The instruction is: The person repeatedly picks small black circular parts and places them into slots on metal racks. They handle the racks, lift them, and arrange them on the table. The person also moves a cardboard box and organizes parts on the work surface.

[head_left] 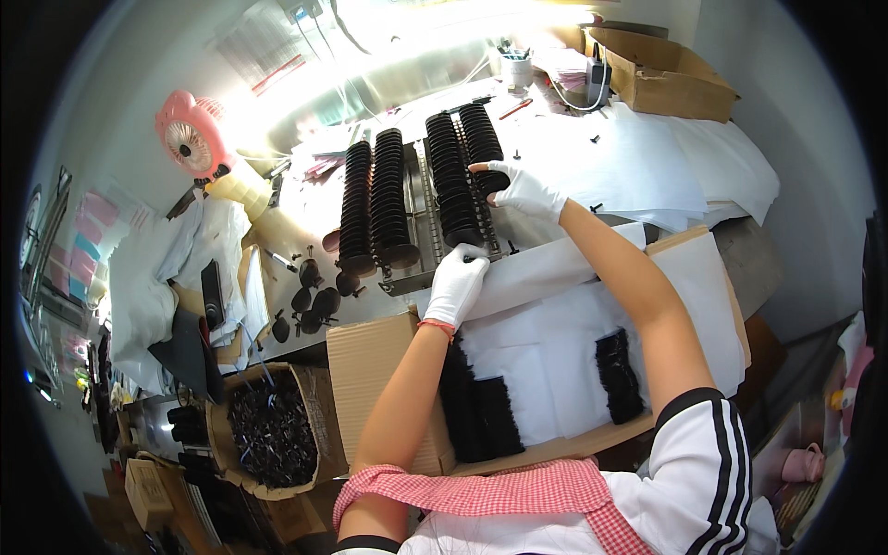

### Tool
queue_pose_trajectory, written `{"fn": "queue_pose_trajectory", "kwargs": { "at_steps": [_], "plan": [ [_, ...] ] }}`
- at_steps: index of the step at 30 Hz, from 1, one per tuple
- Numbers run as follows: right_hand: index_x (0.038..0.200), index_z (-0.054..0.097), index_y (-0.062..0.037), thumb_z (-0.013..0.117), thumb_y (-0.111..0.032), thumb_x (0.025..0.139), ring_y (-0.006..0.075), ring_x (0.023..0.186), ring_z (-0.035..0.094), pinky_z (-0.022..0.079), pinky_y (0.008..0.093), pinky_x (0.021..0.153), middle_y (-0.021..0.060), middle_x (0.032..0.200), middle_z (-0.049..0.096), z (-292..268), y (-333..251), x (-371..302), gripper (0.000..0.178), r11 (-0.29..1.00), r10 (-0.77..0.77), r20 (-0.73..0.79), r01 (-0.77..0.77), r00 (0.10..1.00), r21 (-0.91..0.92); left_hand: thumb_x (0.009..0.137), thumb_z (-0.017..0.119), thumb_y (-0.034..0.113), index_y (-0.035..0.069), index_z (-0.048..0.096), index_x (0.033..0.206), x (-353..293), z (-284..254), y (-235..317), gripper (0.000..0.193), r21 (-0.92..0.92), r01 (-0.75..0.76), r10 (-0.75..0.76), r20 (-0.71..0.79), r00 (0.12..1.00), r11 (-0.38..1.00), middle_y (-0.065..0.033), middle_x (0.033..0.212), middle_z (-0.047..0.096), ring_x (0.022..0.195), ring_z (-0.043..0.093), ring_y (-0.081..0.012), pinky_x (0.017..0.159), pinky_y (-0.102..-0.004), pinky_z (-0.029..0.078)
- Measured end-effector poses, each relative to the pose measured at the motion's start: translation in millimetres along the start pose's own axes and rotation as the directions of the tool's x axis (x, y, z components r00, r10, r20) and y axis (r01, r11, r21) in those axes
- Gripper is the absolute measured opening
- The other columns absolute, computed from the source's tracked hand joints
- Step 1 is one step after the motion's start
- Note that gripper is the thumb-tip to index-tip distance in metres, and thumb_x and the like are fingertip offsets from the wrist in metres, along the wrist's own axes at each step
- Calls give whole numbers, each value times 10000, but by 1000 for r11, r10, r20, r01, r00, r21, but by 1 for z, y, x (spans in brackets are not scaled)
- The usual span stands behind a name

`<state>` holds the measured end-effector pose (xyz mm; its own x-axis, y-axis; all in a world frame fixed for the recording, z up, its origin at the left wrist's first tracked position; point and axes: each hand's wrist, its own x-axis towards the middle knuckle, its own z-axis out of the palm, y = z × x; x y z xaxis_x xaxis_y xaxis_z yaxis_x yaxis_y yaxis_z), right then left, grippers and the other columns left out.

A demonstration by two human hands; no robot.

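A metal rack (426,199) on the table carries several long rows of thin round black discs (391,185), stacked edge to edge. At the near end of the right-hand row, my right hand (529,191), in a white glove, has thumb and forefinger on either side of a black disc (494,183). My left hand (459,283), gloved too, is closed at the near edge of the rack, below the row of discs beside it. What its curled fingertips hold is hidden. Loose black discs with short stems (324,303) lie left of the rack.
Before me stands an open cardboard box (384,375) with white sheets and black bundles. A carton of small black parts (268,430) is at lower left. A pink fan (196,134) stands far left; another cardboard box (671,83) sits at back right near white sheets (629,162).
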<state>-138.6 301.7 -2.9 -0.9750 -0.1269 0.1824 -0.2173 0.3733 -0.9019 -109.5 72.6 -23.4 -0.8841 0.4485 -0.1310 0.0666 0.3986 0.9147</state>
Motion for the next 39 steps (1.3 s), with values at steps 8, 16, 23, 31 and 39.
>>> {"fn": "queue_pose_trajectory", "kwargs": {
  "at_steps": [8,16,23,31,39],
  "plan": [
    [1319,548,31,515,60,847,350,1164,622,503,389,1000,193,1238,645,61,15,-9,474,780,-453,-240,251,859,-573,854,586,111,28,682,1007,-4,-1,2,199,-60,62,-61,18,998,996,-23,722,594,598,552,-96,510,-262,474],
    [1353,570,-71,517,74,881,215,835,687,585,286,822,152,1062,680,33,-41,-30,496,884,-254,-340,75,905,-462,971,590,136,17,607,1130,-24,-5,21,199,-594,71,-122,-46,992,802,-71,981,649,718,606,-100,556,-230,497],
    [1416,497,-49,529,51,895,134,1034,628,577,266,821,67,1200,603,61,-102,-78,531,834,118,83,-144,990,533,945,680,193,11,626,1179,-33,-27,34,301,-527,-290,82,-382,921,799,-13,930,656,729,563,-58,612,-208,468],
    [1316,591,-55,577,46,869,127,790,627,510,277,745,70,952,682,148,-96,-72,459,911,131,-215,-32,968,410,762,750,96,100,635,914,-53,-52,3,190,796,-408,870,-279,407,447,-76,858,558,825,573,-250,657,-354,496],
    [1241,651,-92,588,49,853,232,623,576,501,327,648,138,772,596,151,-100,-70,417,950,-244,-268,175,932,-258,816,757,215,115,617,985,-53,-178,-64,241,822,205,587,-532,609,532,-109,1019,579,897,568,-317,745,-424,523]
  ]
}}
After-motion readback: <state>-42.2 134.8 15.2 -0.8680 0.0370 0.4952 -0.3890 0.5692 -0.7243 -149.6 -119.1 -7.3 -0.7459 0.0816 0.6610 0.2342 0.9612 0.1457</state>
